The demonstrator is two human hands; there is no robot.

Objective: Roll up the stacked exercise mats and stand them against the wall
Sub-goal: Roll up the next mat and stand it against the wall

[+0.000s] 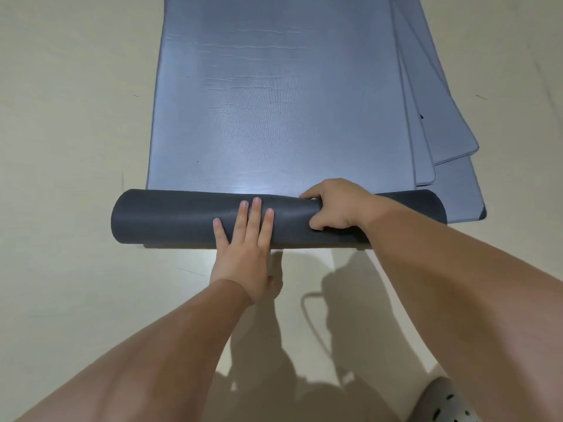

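A stack of blue-grey exercise mats (280,95) lies flat on the pale floor, running away from me. The near end of the top mat is wound into a dark grey roll (176,219) lying crosswise. My left hand (245,248) presses on the roll's middle with straight, spread fingers. My right hand (333,205) grips the roll further right, fingers curled over its top and thumb on the near side. The roll's right end is partly hidden by my right forearm.
The lower mats (447,138) fan out to the right from under the top one, with rounded corners showing. Pale floor (70,117) surrounds the stack on both sides. A grey perforated shoe (447,403) shows at the bottom right.
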